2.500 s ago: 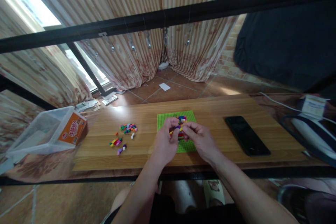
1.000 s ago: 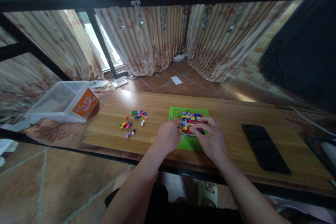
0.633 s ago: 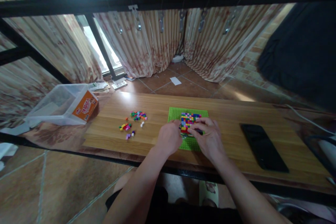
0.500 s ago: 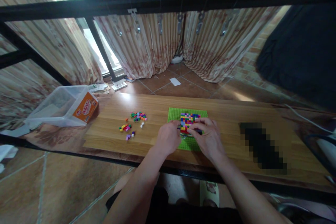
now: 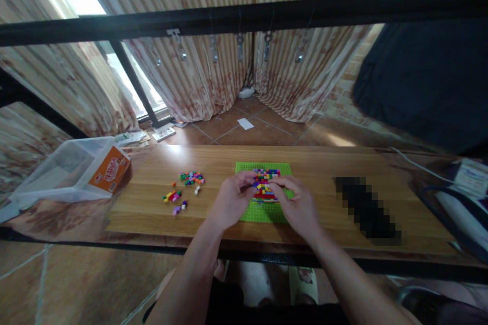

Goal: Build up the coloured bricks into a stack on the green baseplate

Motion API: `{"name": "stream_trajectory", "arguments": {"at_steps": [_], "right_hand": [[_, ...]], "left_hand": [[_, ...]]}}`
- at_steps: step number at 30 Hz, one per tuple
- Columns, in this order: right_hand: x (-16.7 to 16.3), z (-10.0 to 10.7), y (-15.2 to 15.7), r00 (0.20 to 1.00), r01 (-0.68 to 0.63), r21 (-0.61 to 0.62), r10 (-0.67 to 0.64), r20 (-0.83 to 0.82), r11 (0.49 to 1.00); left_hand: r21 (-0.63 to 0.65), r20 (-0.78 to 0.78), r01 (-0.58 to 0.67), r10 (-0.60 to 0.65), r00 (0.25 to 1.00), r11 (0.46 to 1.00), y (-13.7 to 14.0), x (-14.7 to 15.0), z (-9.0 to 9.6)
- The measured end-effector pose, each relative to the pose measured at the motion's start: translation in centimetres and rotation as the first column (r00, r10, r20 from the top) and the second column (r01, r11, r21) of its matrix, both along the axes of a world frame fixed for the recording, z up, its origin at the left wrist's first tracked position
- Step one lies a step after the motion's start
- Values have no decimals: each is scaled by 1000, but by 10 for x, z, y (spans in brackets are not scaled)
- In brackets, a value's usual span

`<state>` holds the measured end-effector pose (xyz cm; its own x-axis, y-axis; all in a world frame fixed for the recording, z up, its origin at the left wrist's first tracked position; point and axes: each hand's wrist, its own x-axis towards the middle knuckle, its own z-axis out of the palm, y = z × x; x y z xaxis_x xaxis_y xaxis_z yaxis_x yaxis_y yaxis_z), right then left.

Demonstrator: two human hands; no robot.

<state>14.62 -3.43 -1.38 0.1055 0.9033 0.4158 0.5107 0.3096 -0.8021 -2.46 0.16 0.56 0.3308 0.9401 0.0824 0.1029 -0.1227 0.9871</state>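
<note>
sitting at the worktop (image 5: 145, 213), holding both hands close together over the green plate (image 5: 263, 215). having the build (image 5: 266, 196) seated near the plate's middle, showing mixed-colour bricks packed in rows, with red along the near side. leaving bare studs in front of it and along parts of both sides.

bending the left hand (image 5: 234, 200) over the build's left edge, narrowing thumb and fingers by some blue and yellow bricks. being unable to tell whether gripping a brick or just touching. holding the right hand (image 5: 300, 204) over the right side, reaching fingertips across the top, thumb and fingers nearly meeting. being unable to tell about a brick there either.

judging progress: looking well along, having a solid block of rows already on the plate. being unable to judge gaps under the fingers. leaving loose bricks off the plate, well to the left: counting a mixed pile (image 5: 191, 178), a yellow-red-pink cluster (image 5: 172, 196), a white bit (image 5: 197, 190), an orange bit (image 5: 174, 183), a purple bit (image 5: 177, 210) and a dark-and-white bit (image 5: 184, 205) just beside it. seeing none of these being touched.

also noting a clear tub (image 5: 110, 170) with orange label, past the worktop's left end, and a dark pixelated thing (image 5: 368, 210) lying on the worktop, right of the plate.
</note>
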Motion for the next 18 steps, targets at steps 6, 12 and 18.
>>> {"name": "stream_trajectory", "arguments": {"at_steps": [6,12,18], "right_hand": [[-3,0,-1,994,-75,-65,69,-86,995],[-2,5,-2,976,-123,-120,98,-194,985],[-2,9,-5,979,-114,-140,87,-186,984]], "left_hand": [[9,69,70,-70,995,998,-3,7,3],[16,106,64,-65,992,998,-5,12,4],[4,158,38,-39,987,999,-6,18,4]]}}
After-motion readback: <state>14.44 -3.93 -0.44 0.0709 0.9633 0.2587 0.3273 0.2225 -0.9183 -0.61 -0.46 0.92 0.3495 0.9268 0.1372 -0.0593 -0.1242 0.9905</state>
